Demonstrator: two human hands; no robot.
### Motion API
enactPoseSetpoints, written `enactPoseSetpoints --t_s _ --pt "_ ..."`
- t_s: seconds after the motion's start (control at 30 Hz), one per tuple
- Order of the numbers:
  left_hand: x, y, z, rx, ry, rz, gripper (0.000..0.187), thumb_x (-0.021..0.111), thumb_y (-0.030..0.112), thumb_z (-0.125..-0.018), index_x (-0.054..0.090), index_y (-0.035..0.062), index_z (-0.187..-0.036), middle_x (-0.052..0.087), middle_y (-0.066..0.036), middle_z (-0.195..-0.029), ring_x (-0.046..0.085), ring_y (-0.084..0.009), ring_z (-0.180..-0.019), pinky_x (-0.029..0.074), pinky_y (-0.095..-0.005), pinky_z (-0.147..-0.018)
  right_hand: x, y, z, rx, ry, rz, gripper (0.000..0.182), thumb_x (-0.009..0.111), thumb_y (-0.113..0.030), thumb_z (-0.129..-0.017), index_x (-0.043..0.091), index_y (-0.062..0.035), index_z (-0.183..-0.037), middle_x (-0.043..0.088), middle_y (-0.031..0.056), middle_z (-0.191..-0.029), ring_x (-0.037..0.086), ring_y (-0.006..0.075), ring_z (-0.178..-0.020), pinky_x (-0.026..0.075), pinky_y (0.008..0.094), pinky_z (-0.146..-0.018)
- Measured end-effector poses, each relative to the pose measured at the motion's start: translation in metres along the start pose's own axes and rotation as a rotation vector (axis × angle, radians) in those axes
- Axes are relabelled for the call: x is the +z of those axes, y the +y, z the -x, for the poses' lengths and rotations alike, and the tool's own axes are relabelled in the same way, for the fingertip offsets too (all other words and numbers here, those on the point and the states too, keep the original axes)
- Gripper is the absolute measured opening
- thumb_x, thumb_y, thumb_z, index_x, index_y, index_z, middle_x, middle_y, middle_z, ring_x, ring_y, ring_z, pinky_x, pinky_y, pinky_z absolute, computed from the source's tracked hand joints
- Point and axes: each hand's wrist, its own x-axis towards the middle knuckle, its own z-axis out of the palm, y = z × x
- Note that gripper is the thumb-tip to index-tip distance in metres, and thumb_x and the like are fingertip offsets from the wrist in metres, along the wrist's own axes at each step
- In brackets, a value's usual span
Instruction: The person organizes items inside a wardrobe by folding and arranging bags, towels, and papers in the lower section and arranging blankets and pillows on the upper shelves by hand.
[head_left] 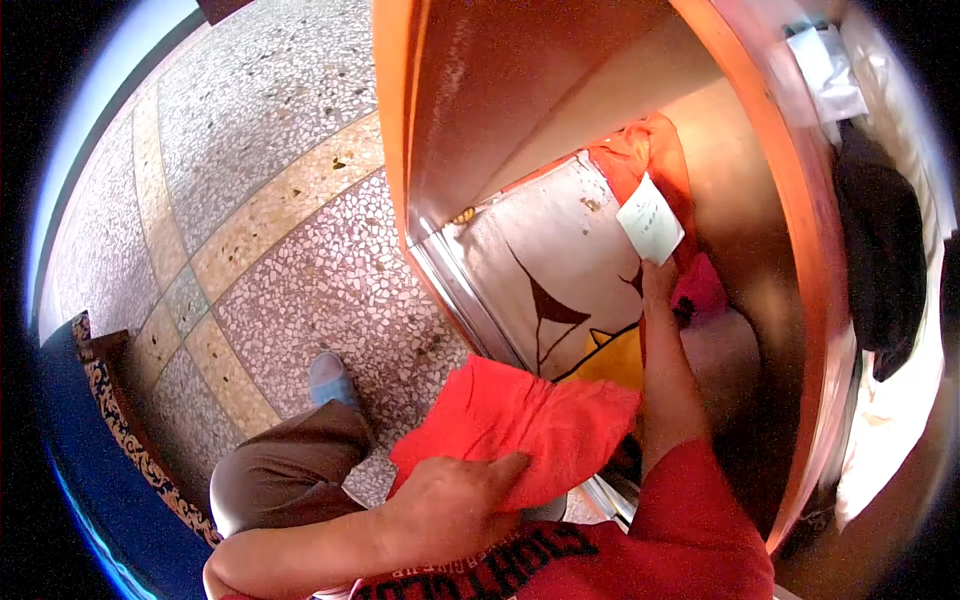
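Note:
My left hand [455, 495] is closed on a creased red sheet [530, 425], thin like cloth or a bag, held in front of my chest with the thumb on top. Deep inside an orange cabinet [740, 40], my right hand [657, 275] pinches the lower edge of a small white paper [650, 220] with faint handwriting. Behind that paper lies orange-red fabric [645, 145]. A pink item [703, 285] shows beside my right wrist, partly hidden by it.
The cabinet's bottom has a pale sheet with black and yellow drawing [540, 260], and a metal rail [470, 305] runs along its front edge. Dark and white cloths [880, 250] hang at the right. My foot [332, 380] rests on the speckled floor [310, 260]. Patterned blue fabric [110, 450] is at lower left.

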Motion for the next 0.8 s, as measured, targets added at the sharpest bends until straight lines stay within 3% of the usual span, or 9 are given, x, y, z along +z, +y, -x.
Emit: enactPoseSetpoints --t_s 0.07,0.13,0.2,0.27,0.33,0.4,0.47,0.6,0.8 --pt "0.005 -0.002 -0.001 -0.005 -0.002 -0.018 0.055 0.065 0.026 -0.074 0.049 -0.0003 -0.119 0.062 -0.021 -0.075 0.062 -0.0383 -0.072 0.05 -0.0471 -0.064 -0.002 0.029 -0.001 -0.046 0.048 -0.102 0.045 0.055 -0.002 -0.081 0.049 0.0017 -0.125 0.055 0.0121 -0.121 0.054 0.0245 -0.108 0.043 0.0339 -0.091" --pt "0.002 0.0 -0.002 -0.025 -0.034 -0.037 0.056 0.065 0.026 -0.074 0.048 -0.0002 -0.12 0.062 -0.021 -0.076 0.062 -0.0381 -0.073 0.05 -0.047 -0.064 -0.014 -0.008 0.003 -0.038 0.019 -0.145 0.053 0.058 0.001 -0.078 0.044 0.0011 -0.129 0.054 0.0134 -0.122 0.053 0.0247 -0.11 0.043 0.0355 -0.091" --pt "0.002 0.001 -0.003 -0.049 -0.061 -0.052 0.056 0.064 0.026 -0.074 0.048 -0.0002 -0.121 0.062 -0.021 -0.076 0.062 -0.0379 -0.074 0.05 -0.0469 -0.065 -0.02 -0.066 0.012 0.088 0.032 -0.426 0.061 0.061 0.001 -0.076 0.039 0.0014 -0.133 0.053 0.0165 -0.122 0.054 0.0267 -0.108 0.044 0.0366 -0.091" --pt "0.003 -0.001 -0.004 -0.031 -0.067 -0.054 0.057 0.064 0.026 -0.075 0.047 0.0006 -0.123 0.063 -0.021 -0.077 0.063 -0.0371 -0.075 0.05 -0.047 -0.065 -0.025 -0.051 -0.008 0.153 -0.037 -0.542 0.066 0.063 -0.002 -0.076 0.034 0.003 -0.135 0.051 0.0201 -0.123 0.056 0.0287 -0.105 0.045 0.0374 -0.089" --pt "0.0 -0.001 -0.004 -0.038 -0.082 -0.025 0.057 0.062 0.027 -0.076 0.047 0.0012 -0.124 0.063 -0.023 -0.082 0.062 -0.0398 -0.077 0.05 -0.0481 -0.067 -0.021 -0.061 -0.006 0.283 -0.035 -0.263 0.064 0.064 -0.006 -0.077 0.035 0.0052 -0.133 0.052 0.0221 -0.121 0.057 0.0302 -0.101 0.048 0.0383 -0.085" --pt "-0.001 -0.002 -0.003 -0.047 -0.095 0.005 0.056 0.061 0.029 -0.078 0.048 0.0018 -0.125 0.063 -0.025 -0.087 0.062 -0.0425 -0.078 0.051 -0.0493 -0.07 -0.019 -0.058 -0.009 0.356 -0.103 -0.208 0.053 0.066 -0.007 -0.076 0.047 0.0063 -0.123 0.058 0.0198 -0.112 0.06 0.0288 -0.096 0.049 0.0391 -0.08" --pt "0.0 -0.003 -0.001 -0.017 -0.032 -0.019 0.053 0.063 0.025 -0.075 0.048 0.0008 -0.12 0.063 -0.02 -0.078 0.062 -0.0371 -0.076 0.049 -0.0469 -0.065 -0.011 -0.017 -0.025 0.541 -0.265 -0.205 0.039 0.068 -0.008 -0.074 0.059 0.004 -0.111 0.064 0.0162 -0.101 0.061 0.0272 -0.091 0.049 0.0391 -0.077" --pt "-0.003 -0.002 -0.003 -0.069 -0.086 -0.022 0.052 0.064 0.025 -0.075 0.048 0.0011 -0.119 0.062 -0.019 -0.078 0.062 -0.0373 -0.074 0.049 -0.0473 -0.064 0.014 0.026 -0.028 0.507 -0.357 0.074 0.033 0.069 -0.009 -0.074 0.064 0.0013 -0.104 0.065 0.014 -0.097 0.062 0.0267 -0.088 0.049 0.038 -0.075" --pt "-0.007 -0.003 -0.004 -0.066 -0.075 -0.03 0.055 0.064 0.028 -0.076 0.047 0.0009 -0.12 0.063 -0.019 -0.077 0.063 -0.0375 -0.072 0.05 -0.0468 -0.061 0.03 -0.044 0.021 0.188 -0.334 0.354 0.046 0.068 -0.012 -0.072 0.059 0.0005 -0.114 0.064 0.0155 -0.103 0.061 0.0299 -0.094 0.048 0.0365 -0.083"
